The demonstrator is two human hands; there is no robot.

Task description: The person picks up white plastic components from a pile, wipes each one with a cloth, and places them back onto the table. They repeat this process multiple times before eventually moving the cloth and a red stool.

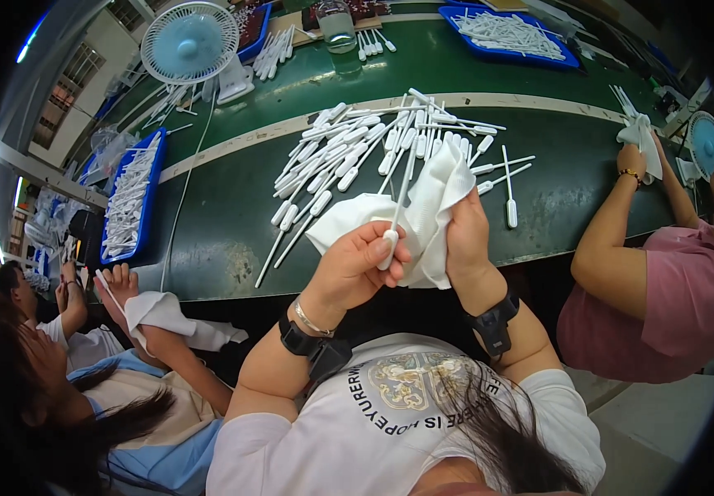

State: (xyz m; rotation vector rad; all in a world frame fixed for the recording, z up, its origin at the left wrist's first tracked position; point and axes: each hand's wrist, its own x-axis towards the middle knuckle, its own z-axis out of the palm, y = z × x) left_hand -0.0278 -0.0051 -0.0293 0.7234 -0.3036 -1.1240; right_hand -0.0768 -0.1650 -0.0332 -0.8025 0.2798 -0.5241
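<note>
- The left hand is closed around the bulb end of a white plastic dropper, whose thin stem points up and away over the tabletop.
- The right hand grips a white cloth, its fingers folded into the fabric just beside the dropper's stem; the cloth drapes between both hands and touches the stem.
- Both wrists carry dark bands, and the left also a thin bracelet.
- Just beyond the hands, a loose pile of droppers lies on the green tabletop.
- Further out, a blue tray of droppers sits to the left, a second blue tray at the far right, and a small fan stands at the far left.
- A person on the right holds a cloth; another on the left does likewise.
</note>
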